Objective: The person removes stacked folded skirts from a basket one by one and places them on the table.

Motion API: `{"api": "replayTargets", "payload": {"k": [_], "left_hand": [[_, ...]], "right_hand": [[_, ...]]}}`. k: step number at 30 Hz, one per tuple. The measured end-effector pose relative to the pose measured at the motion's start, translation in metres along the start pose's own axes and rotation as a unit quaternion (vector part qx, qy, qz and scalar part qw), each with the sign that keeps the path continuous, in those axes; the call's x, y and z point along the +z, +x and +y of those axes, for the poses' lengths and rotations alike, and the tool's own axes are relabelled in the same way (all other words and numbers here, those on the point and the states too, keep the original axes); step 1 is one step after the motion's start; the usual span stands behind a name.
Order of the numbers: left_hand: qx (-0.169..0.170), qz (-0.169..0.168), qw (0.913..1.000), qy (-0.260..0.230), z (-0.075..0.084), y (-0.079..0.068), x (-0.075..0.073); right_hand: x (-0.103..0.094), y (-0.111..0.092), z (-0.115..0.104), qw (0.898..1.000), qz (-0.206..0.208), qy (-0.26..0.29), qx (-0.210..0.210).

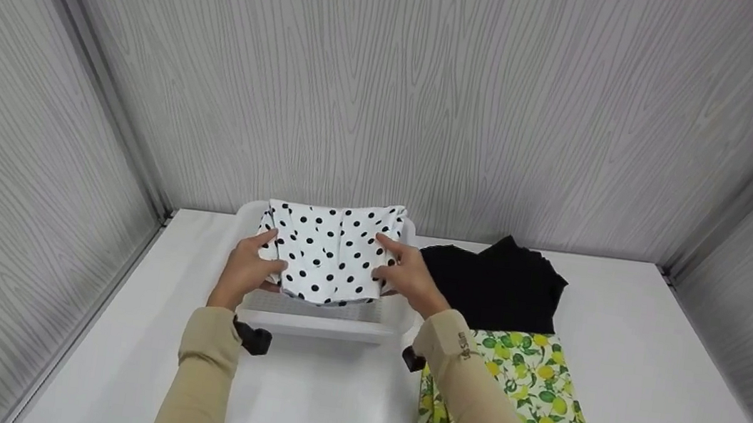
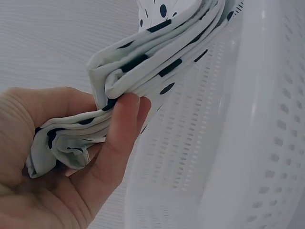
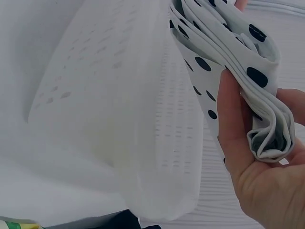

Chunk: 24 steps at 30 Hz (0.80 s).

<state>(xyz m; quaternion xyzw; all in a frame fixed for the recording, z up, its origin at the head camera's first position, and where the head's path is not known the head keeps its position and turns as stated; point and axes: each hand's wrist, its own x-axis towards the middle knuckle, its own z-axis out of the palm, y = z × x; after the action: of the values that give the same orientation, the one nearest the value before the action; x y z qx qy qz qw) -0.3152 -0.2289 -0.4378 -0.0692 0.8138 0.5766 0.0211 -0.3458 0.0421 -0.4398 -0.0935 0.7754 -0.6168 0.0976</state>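
Observation:
A folded white cloth with black polka dots (image 1: 325, 252) is held up over a white plastic basket (image 1: 316, 326). My left hand (image 1: 247, 269) pinches its left side, thumb on top and fingers beneath. On the opposite side, my right hand (image 1: 410, 273) grips the cloth the same way. The left wrist view shows several stacked layers of the polka-dot cloth (image 2: 143, 64) between thumb and fingers. In the right wrist view the cloth's rolled edge (image 3: 271, 138) sits in the right hand. Holes pattern the basket's wall (image 3: 178, 119).
Right of the basket lies a black cloth (image 1: 497, 284) on the white table (image 1: 649, 389). In front of it is a folded lemon-print cloth (image 1: 535, 385), partly under the right forearm. Grey wood-grain panels (image 1: 392, 84) enclose the table at the back and sides.

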Motion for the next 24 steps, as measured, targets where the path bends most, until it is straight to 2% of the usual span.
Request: {"api": "replayTargets", "payload": {"k": [10,16,24], "left_hand": [[0.034,0.033,0.9987,-0.018,0.014,-0.005,0.020],[0.030,0.023,0.9982,-0.047,0.018,-0.005,0.041],[0.051,0.018,0.9958,-0.074,0.026,-0.008,0.060]], "right_hand": [[-0.023,-0.006,-0.010,0.999,0.014,-0.028,-0.025],[-0.042,-0.018,-0.004,0.999,0.027,-0.006,-0.022],[-0.064,-0.027,0.000,0.999,0.026,0.007,-0.038]]}}
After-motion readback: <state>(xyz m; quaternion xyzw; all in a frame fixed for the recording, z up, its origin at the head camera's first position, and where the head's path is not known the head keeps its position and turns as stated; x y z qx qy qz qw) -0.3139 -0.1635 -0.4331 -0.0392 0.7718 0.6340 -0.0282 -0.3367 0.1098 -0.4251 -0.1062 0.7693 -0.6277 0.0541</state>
